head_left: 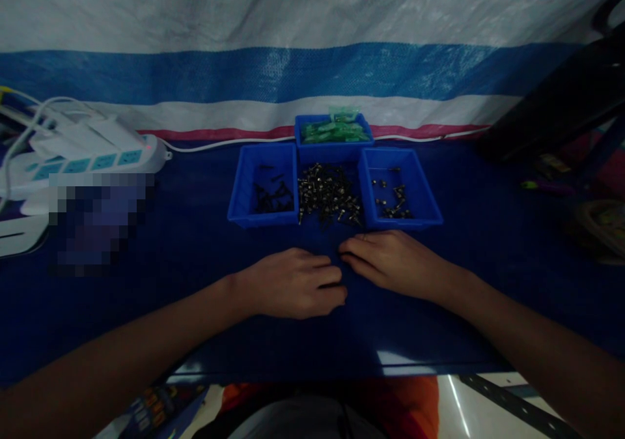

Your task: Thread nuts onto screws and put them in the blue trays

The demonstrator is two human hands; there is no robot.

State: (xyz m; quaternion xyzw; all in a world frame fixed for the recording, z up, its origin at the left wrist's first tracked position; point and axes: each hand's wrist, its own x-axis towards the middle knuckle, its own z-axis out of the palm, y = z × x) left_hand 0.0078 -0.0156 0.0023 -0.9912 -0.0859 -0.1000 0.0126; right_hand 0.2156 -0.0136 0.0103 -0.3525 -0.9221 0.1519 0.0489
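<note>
Item: our left hand and right hand, both palm down on the blue tabletop, fingertips meeting at the middle. Left hand: fingers curled loosely inward, nearly closed; whether a small part sits under them we cannot tell. Right hand: flatter, fingers extended toward the left hand, nothing visibly gripped, though the dim light hides what the fingertips may pinch. Just beyond the fingertips: a loose pile of small metal parts, lying directly on the tabletop between two trays, apparently kept there so that either hand can draw from it. Beyond and outward of the left hand: left tray, blue, with a few dark pieces. Beyond and outward of the right hand: right tray, blue, with a sparse scatter of similar small parts; the flanking layout suggests one tray per hand. Farthest ahead, behind the pile: back tray with green packets. Far off to the left-hand side: a white power strip with cables, and a blurred patch below it that we cannot read. Far off to the right-hand side: dark objects, cut by the frame edge and too dim to identify. Backdrop: striped tarpaulin.
</note>
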